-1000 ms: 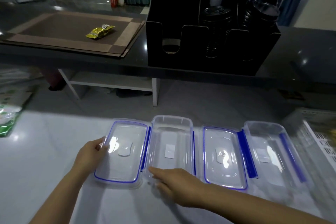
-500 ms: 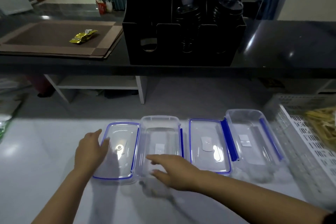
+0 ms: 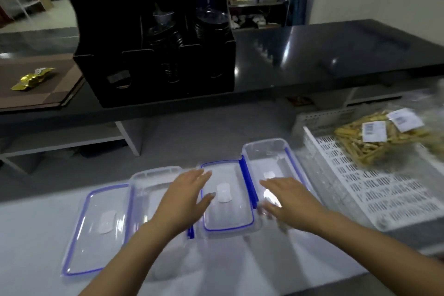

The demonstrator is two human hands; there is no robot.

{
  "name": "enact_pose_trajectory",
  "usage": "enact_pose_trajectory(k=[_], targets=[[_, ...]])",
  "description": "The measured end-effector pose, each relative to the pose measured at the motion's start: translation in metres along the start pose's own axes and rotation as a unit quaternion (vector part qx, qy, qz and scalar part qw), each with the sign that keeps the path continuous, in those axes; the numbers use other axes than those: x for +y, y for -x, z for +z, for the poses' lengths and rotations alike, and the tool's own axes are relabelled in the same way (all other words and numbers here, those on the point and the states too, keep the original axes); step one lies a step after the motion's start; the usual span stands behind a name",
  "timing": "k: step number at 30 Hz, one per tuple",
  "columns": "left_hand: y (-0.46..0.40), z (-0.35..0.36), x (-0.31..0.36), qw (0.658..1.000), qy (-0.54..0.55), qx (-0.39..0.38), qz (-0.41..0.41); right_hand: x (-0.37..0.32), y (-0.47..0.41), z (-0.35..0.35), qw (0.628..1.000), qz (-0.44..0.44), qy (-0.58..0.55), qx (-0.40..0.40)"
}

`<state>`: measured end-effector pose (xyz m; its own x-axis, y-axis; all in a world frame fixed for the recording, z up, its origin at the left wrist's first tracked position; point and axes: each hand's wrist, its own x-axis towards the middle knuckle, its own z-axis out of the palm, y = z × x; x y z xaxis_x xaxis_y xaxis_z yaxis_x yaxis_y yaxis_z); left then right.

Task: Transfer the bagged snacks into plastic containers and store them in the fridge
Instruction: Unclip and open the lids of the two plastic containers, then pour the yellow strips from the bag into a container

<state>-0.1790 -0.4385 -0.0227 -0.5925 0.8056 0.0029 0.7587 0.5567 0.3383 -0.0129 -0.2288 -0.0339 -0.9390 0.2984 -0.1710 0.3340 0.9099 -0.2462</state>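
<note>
Clear plastic containers (image 3: 269,163) — rectangular, blue-rimmed lids (image 3: 225,199) — smooth, glossy.

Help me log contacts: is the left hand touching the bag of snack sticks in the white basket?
Apart. The head view shows the left hand over the containers, with the bag of snack sticks far right in the white basket.

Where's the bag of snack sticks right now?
In the head view, the bag of snack sticks lies at far right in the white slotted basket, beyond and right of the right container, untouched by either hand.
</note>
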Motion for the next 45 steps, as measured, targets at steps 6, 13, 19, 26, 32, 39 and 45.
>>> enact_pose_trajectory(k=[6,13,19,26,32,39,45], targets=[[-0.031,0.04,0.057,0.997,0.026,-0.061,0.049,0.039,0.041,0.018,0.998,0.026,0.013,-0.05],[-0.064,0.058,0.105,0.993,0.045,-0.077,0.074,0.064,0.055,-0.003,0.996,0.005,-0.093,0.009],[-0.127,0.049,0.164,0.988,0.058,-0.07,0.125,0.145,0.07,-0.058,0.956,0.12,-0.199,0.179],[-0.214,0.053,0.259,0.975,0.113,-0.116,0.149,0.243,0.078,-0.083,0.843,0.309,-0.393,0.198],[-0.28,0.082,0.317,0.949,0.196,-0.215,0.122,0.294,0.055,-0.079,0.722,0.353,-0.563,0.191],[-0.322,0.121,0.337,0.936,0.171,-0.296,0.084,0.319,0.022,-0.064,0.654,0.372,-0.622,0.217],[-0.321,0.136,0.34,0.92,0.261,-0.27,0.115,0.323,0.016,-0.06,0.653,0.355,-0.628,0.23]])
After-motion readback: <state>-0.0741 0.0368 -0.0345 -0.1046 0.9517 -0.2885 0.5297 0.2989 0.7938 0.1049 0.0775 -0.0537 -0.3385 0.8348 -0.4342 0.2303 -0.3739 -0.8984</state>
